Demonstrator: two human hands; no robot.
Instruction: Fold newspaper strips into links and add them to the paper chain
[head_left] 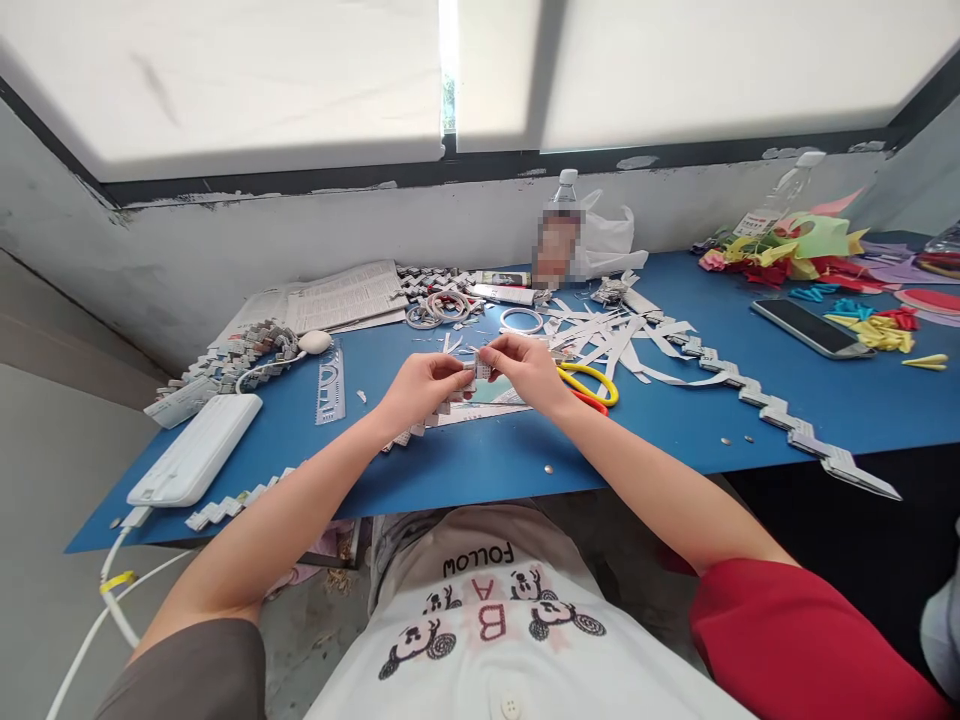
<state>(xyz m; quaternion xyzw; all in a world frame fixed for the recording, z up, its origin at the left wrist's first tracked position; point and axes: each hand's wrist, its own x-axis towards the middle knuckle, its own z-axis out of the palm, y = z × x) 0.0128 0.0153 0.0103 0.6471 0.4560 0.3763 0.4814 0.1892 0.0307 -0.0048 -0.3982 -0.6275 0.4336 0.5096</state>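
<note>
Between both hands, over the near middle of the blue table, is the end of a zigzag chain of folded printed paper point(484, 369). My left hand point(429, 386) is closed on it, thumb and fingers pinching. From the other side, my right hand point(521, 366) pinches the same end, fingertips almost meeting the left ones. The rest of the chain runs down under my left forearm and shows again near the table's front edge. Just right of my right hand lie scissors point(604, 381) with yellow and red handles. A printed sheet point(469, 412) lies beneath my hands.
White paper strips point(626, 345) spread behind the scissors. Another zigzag chain point(772, 405) overhangs the front edge at right, near a phone point(811, 328). Leftward are a clear ruler point(330, 385), a white power strip point(196, 450) and newspapers point(349, 298). A bottle point(568, 192) stands behind.
</note>
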